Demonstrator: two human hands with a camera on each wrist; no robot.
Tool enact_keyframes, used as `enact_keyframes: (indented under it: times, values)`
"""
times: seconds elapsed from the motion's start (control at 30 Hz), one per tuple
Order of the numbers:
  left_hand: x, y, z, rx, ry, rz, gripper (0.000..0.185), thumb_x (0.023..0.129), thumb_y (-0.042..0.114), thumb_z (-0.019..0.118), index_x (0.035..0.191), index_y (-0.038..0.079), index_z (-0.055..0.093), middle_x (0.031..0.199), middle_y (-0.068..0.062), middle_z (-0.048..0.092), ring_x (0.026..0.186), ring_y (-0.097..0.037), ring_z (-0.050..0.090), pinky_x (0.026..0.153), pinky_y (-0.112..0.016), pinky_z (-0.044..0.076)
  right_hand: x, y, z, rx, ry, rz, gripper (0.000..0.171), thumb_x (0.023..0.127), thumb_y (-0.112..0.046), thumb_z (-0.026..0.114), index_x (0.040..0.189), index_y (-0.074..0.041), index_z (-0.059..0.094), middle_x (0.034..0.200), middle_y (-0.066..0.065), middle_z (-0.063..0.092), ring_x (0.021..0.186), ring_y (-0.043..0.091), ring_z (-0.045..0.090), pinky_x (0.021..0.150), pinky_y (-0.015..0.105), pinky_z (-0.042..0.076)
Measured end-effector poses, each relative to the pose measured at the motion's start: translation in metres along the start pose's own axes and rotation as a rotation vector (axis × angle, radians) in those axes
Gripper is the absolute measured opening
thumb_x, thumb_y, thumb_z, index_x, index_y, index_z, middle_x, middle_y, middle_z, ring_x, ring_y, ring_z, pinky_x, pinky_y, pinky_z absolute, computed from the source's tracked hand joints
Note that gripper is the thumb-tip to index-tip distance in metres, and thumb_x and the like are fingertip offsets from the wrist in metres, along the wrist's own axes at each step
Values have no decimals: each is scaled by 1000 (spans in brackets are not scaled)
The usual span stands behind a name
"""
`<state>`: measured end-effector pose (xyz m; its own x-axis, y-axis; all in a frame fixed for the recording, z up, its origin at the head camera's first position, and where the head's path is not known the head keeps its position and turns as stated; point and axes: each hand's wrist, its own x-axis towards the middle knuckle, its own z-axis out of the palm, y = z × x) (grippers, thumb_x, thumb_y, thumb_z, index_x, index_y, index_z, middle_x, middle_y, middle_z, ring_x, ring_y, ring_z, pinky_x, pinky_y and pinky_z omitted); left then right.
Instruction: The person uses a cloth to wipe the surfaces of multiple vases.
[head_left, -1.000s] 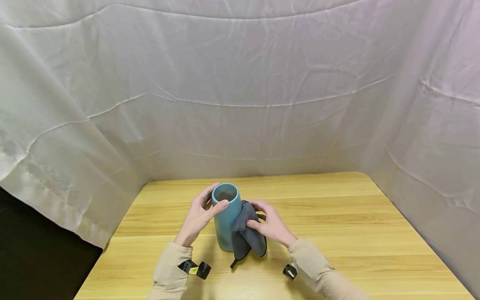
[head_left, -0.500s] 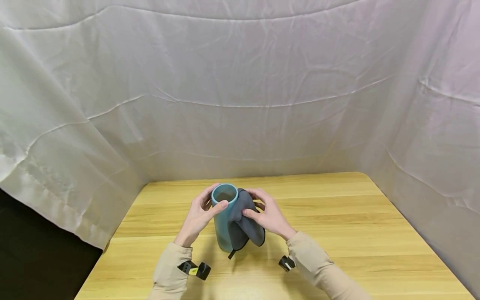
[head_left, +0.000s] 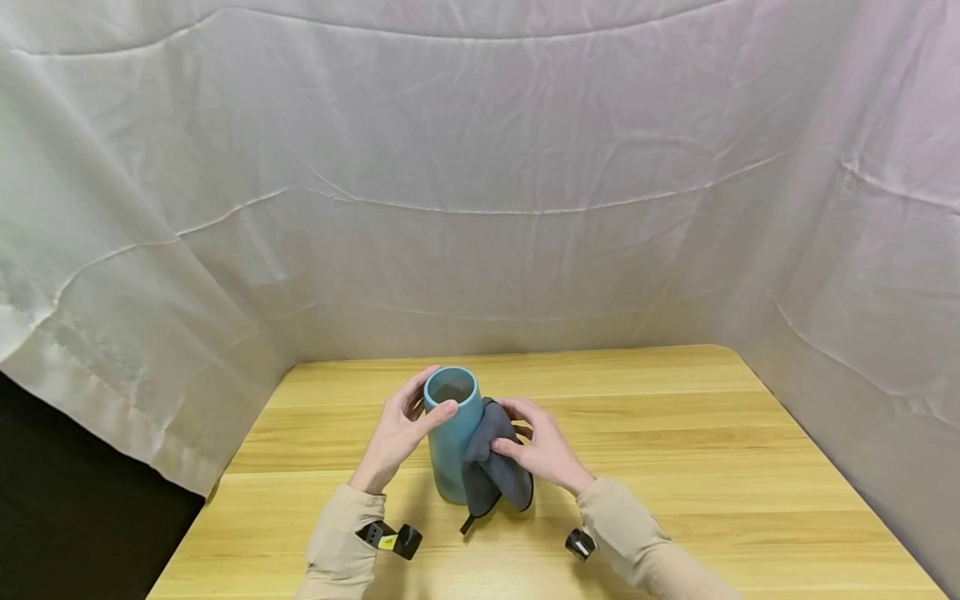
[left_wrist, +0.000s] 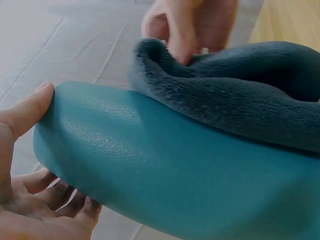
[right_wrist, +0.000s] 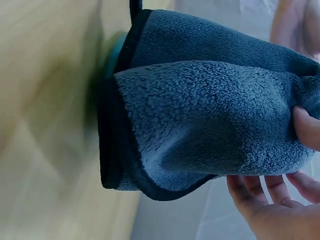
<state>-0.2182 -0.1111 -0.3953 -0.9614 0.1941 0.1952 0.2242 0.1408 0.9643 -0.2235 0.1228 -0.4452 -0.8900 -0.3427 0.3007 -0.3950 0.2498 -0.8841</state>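
A tall teal vase (head_left: 452,429) stands upright on the wooden table (head_left: 675,467). My left hand (head_left: 396,435) grips the vase near its rim, thumb on the front and fingers behind. My right hand (head_left: 542,446) holds a dark grey fleece cloth (head_left: 491,462) with a black hem against the vase's right side. In the left wrist view the teal vase (left_wrist: 175,170) fills the frame with the cloth (left_wrist: 235,100) pressed on it. The right wrist view shows the cloth (right_wrist: 200,120) bunched in my fingers (right_wrist: 305,125), hiding most of the vase.
A creased white sheet (head_left: 480,183) hangs behind the table and on both sides. The table's left edge (head_left: 225,475) drops off to a dark floor.
My right hand slid the cloth up the vase toward the rim half a second ago, and it has now come back down to the middle of the vase. The left hand kept still.
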Motion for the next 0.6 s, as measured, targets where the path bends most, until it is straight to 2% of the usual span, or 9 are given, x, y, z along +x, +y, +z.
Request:
enact_keyframes:
  times: [0.23, 0.37, 0.6]
  values:
    - [0, 0, 1, 2, 2, -2, 62, 92, 17, 73, 148, 12, 47, 151, -11, 51, 147, -28, 41, 127, -51, 26, -2, 2, 2, 7, 8, 11, 50, 89, -5, 74, 136, 0, 57, 127, 21, 61, 117, 36, 60, 104, 55, 53]
    - [1, -1, 1, 8, 5, -5, 63, 92, 16, 73, 148, 10, 47, 151, -13, 51, 147, -30, 42, 127, -52, 26, 1, -4, 1, 15, 18, 3, 51, 90, -6, 74, 137, -2, 57, 129, 20, 61, 119, 36, 59, 105, 55, 52]
    - [0, 0, 1, -1, 6, -5, 62, 93, 15, 72, 149, 11, 47, 151, -11, 51, 146, -27, 42, 127, -51, 26, 11, -25, -5, 29, 55, -66, 51, 91, -9, 74, 139, -5, 56, 129, 19, 60, 120, 36, 58, 104, 55, 52]
